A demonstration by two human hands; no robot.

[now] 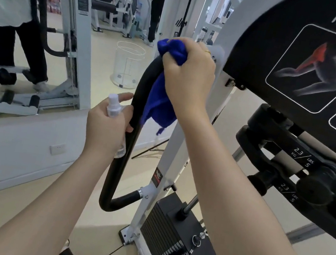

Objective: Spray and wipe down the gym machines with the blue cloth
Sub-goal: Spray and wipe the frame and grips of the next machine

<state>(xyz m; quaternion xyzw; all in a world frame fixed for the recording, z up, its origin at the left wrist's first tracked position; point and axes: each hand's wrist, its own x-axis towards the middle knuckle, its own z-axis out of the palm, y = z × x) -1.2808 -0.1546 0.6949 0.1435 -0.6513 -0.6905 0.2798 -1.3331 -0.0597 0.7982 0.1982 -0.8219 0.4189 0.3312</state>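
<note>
Right hand (188, 75) grips the blue cloth (161, 95), fingers curled round the bunched top, pressing it against the upper bend of the black padded handle (121, 153). Rest of the cloth hangs down along the handle's right side, a loose tag at the bottom. Gold ring on one finger.

Left hand (107, 126) holds the small clear spray bottle (115, 107), fingers wrapped round the body, white nozzle sticking up above the fist, bottle base showing below the palm. Hand sits just beside the handle's left edge, fingertips touching the foam.

Handle is a black U-shaped loop bolted to the white frame post (166, 171) of the machine. Black placard (307, 57) upper right: text starting "HIP AB", muscle diagram with red highlight. Below it, black add-on weights (304, 159) marked 2.3 KG / 5 LBS. Black weight stack (168, 236) with a steel guide rod at the bottom.

Room: pale beige floor (34, 205), slightly glossy. Large wall mirror (46, 24) on the left above a white base wall with an outlet (57, 149). Mirror shows a person in a white shirt and dark trousers, and more white-framed machines. Clear plastic bin (128, 65) stands on the floor behind the handle. Tripod legs on the floor near the post. Another person's legs visible far back.
</note>
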